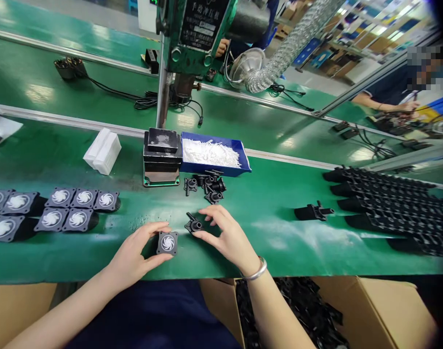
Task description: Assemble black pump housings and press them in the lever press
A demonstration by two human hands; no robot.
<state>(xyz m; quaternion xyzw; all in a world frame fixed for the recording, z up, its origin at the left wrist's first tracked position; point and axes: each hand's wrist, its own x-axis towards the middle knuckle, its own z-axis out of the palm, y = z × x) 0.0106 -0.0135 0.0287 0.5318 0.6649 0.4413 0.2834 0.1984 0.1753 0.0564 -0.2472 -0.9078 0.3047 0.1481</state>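
My left hand (136,252) grips a small black square pump housing (158,245) between thumb and fingers. A white swirl-bladed impeller (168,243) faces up in its open end. Just to the right, my right hand (225,235) has its thumb and forefinger around a black plastic pump cover (193,224) with spouts; its other fingers are curled loosely. The two parts are apart, with a small gap of green table between them. Behind my right hand lies a small pile of similar covers (209,184).
Housings with white impellers (77,219) stand in rows at left. A covered pump (311,212) and rows of others (385,208) stand right. Behind are a blue tray (216,169) of white pieces, a black block (162,157), a press (199,29) and a white box (103,151).
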